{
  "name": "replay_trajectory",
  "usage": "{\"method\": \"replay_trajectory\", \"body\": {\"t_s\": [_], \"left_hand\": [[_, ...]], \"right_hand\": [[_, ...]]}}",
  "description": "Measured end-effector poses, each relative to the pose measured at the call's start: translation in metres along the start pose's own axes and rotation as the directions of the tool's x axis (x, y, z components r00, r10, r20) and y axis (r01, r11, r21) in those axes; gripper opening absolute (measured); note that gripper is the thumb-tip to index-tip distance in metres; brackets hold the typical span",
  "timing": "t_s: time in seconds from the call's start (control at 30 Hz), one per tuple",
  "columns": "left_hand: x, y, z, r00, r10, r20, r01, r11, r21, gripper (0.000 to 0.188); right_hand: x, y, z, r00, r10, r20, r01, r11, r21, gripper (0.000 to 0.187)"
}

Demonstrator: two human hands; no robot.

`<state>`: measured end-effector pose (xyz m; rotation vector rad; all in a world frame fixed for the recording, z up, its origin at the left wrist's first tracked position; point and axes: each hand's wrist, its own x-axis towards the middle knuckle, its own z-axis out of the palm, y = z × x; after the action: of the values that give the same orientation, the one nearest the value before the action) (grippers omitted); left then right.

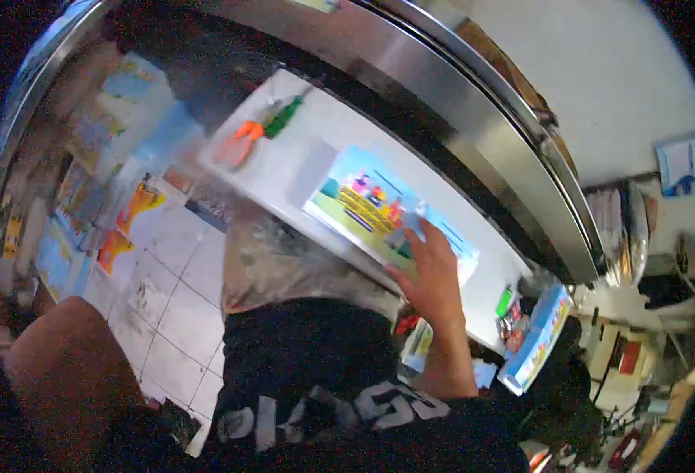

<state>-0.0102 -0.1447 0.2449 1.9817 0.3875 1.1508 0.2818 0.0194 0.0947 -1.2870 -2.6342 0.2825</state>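
The right hand (432,274) is loosely spread, thumb apart, its fingertips seemingly touching the booklet (363,197). The booklet lies flat on the white table (272,177), partly under the fingers and extending left; it is light blue (with colourful cartoon figures and yellow lettering).

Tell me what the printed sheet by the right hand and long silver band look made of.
Printed sheet: probably paper or thin card, from its flat, full-colour print; gloss unclear. Silver band: likely metal, satin finish, given its soft grey reflections.
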Motion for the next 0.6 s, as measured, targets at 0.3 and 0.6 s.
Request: {"method": "replay_trajectory", "body": {"t_s": [0.3,0.6], "left_hand": [[-0.004,-0.015,-0.023,0.982,0.023,-0.190,0.029,0.964,0.265,0.046],[-0.033,-0.170,-0.070,0.576,0.051,-0.816,0.548,0.716,0.432,0.063]], "right_hand": [[0.001,0.012,0.002,0.992,0.013,0.124,-0.001,0.995,-0.098,0.072],[0.022,0.027,-0.039,0.952,0.009,0.306,0.000,1.000,-0.031,0.063]]}}
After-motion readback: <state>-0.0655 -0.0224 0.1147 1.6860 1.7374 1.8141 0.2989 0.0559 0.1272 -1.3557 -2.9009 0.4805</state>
